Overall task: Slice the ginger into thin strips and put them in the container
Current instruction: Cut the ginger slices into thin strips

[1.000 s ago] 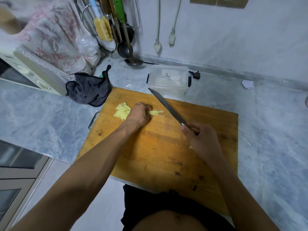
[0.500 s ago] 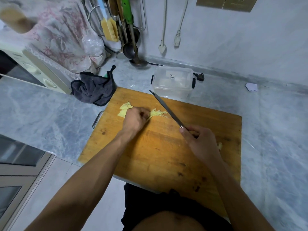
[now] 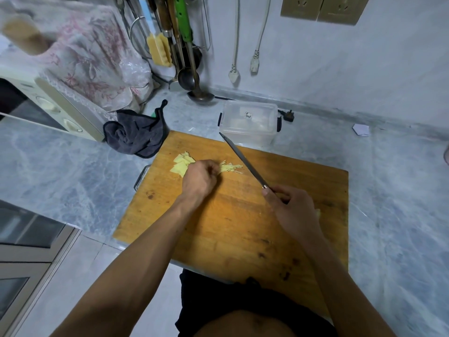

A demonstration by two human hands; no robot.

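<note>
On the wooden cutting board [image 3: 243, 222] lie flat pale ginger slices [image 3: 181, 164] at the far left and thin ginger strips [image 3: 230, 167] just right of them. My left hand [image 3: 200, 177] sits curled between the two piles, its fingers pinching the strips' near end. My right hand [image 3: 294, 210] grips the handle of a long knife [image 3: 243, 161]; the blade is lifted, pointing far-left toward the clear plastic container [image 3: 250, 125], which stands lidded behind the board.
A dark cloth [image 3: 136, 135] lies left of the board beside a cream microwave [image 3: 48, 105]. Ladles and utensils [image 3: 187, 74] hang at the back wall. A plug [image 3: 288, 115] lies behind the container. A small ginger bit [image 3: 318, 212] peeks out by my right hand.
My left hand has shifted a little over the ginger and curled onto the strips. The knife stays raised in much the same pose; the camera view has drifted slightly.
</note>
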